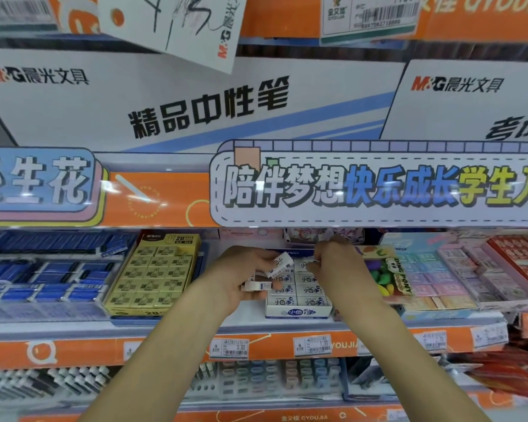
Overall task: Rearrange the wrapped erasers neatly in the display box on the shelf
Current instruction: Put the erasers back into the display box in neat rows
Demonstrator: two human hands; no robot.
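At frame centre we see the display box (297,312) marked 小白净 | left hand (241,275) fingers hold wrapped erasers (279,264) | right hand (336,263) fingers' grip we cannot tell | upper left reads M&G晨光文具 on a white sign (165,102)

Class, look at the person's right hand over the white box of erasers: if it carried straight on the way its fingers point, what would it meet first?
Most likely the erasers at the back of the white box: the right hand reaches in with fingers bent down toward them. Depth is unclear, so it may be touching them already.
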